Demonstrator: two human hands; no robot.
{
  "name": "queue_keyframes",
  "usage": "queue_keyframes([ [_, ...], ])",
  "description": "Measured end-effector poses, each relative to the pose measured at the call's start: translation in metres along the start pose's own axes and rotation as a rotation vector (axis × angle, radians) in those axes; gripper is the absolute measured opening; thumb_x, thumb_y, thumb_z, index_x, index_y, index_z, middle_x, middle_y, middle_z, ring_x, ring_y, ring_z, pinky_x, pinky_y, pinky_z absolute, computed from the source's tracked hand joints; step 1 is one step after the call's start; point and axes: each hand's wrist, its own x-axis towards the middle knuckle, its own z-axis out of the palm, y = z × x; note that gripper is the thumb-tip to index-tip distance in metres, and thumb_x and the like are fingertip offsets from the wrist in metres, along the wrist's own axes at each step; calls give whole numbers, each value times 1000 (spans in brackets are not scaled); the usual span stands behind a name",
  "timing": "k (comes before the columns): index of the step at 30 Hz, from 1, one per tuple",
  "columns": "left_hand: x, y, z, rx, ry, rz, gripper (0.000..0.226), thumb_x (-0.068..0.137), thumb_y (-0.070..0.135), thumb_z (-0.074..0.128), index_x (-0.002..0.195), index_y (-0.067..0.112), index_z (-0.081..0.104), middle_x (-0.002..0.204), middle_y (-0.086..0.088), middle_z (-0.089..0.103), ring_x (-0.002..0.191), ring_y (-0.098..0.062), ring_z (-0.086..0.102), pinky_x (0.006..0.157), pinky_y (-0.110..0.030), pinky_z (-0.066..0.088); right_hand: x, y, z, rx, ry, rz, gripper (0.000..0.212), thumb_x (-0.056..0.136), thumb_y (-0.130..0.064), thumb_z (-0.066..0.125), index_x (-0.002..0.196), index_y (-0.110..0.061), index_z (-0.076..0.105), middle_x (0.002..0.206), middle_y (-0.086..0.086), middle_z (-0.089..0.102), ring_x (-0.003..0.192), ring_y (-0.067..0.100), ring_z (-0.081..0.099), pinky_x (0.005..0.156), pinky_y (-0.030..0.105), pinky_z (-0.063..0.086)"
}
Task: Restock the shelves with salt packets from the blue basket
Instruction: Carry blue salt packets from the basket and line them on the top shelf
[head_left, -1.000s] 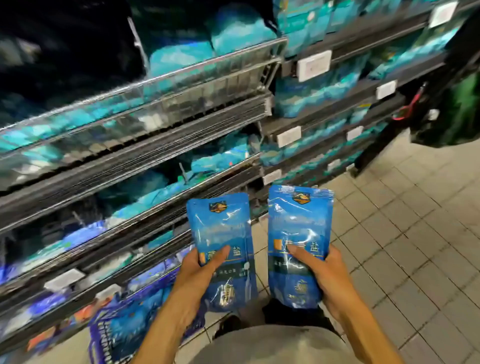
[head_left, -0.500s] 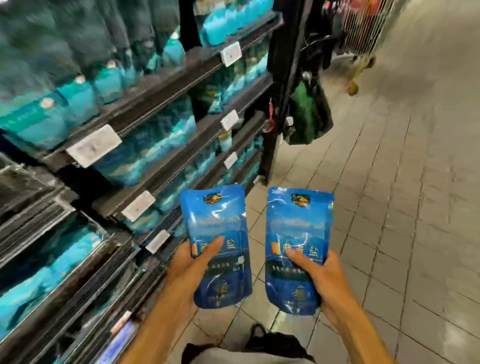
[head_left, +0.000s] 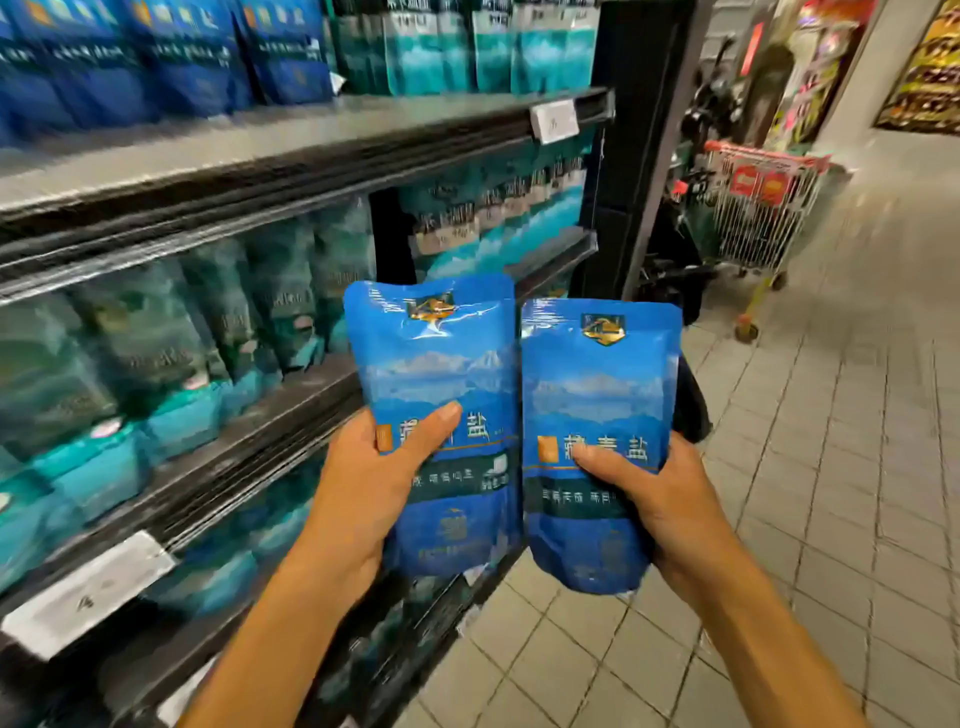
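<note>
Two salt packets in hand, ready for shelving.

The left hand (head_left: 363, 499) grips a blue salt packet (head_left: 441, 384) by its lower half, thumb curled over the front; the right hand (head_left: 670, 499) holds a second packet (head_left: 597, 395) the same way, and the two packets stand upright with their inner edges touching in front of the shelving. The blue basket is not in view. To shelve them well, I would judge it best to find the row of matching dark blue packets (head_left: 171, 57) at the back of the top shelf (head_left: 291, 140), then slide each one in upright, label outward, one hand at a time. Teal packets (head_left: 156, 364) fill the middle shelf, with blurred price tags (head_left: 555, 120) along the front edges. Beyond the shelf end, a shopping trolley (head_left: 753, 218) stands on the tiled floor (head_left: 831, 467).
</note>
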Motion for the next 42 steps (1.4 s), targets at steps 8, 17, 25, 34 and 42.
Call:
queue_keyframes([
  [8, 115, 98, 13, -38, 51, 257, 39, 70, 35, 78, 104, 17, 77, 105, -1, 78, 95, -17, 76, 70, -22, 59, 158, -89, 51, 25, -124, -246, 38, 60, -37, 85, 96, -26, 79, 97, 4, 80, 85, 20, 77, 68, 32, 60],
  [17, 165, 195, 2, 33, 244, 351, 28, 83, 14, 72, 111, 11, 74, 100, -2, 79, 91, -17, 76, 71, -31, 63, 280, -167, 135, 108, -458, -355, 23, 61, -29, 83, 81, -20, 78, 79, -2, 78, 66, 11, 72, 59, 27, 58],
  [25, 185, 293, -51, 155, 457, 348, 37, 90, 18, 65, 127, 15, 68, 114, -7, 76, 100, -21, 75, 71, -36, 63, 340, -220, 244, 174, -953, -328, 22, 76, -26, 77, 97, -19, 78, 94, 2, 79, 77, 15, 75, 63, 33, 60],
  [34, 238, 300, -159, 266, 749, 322, 41, 92, 11, 67, 131, 3, 63, 120, -14, 71, 102, -24, 70, 92, -44, 59, 393, -189, 374, 107, -1004, -80, 39, 85, -21, 78, 118, -1, 68, 110, 17, 75, 92, 28, 73, 88, 56, 58],
  [42, 238, 274, -206, 750, 878, 168, 36, 83, 25, 81, 115, 12, 71, 111, -20, 74, 92, -33, 72, 83, -51, 60, 424, -156, 379, -347, -1078, -440, 38, 80, -25, 84, 114, -12, 75, 113, 3, 77, 110, 23, 71, 102, 46, 53],
])
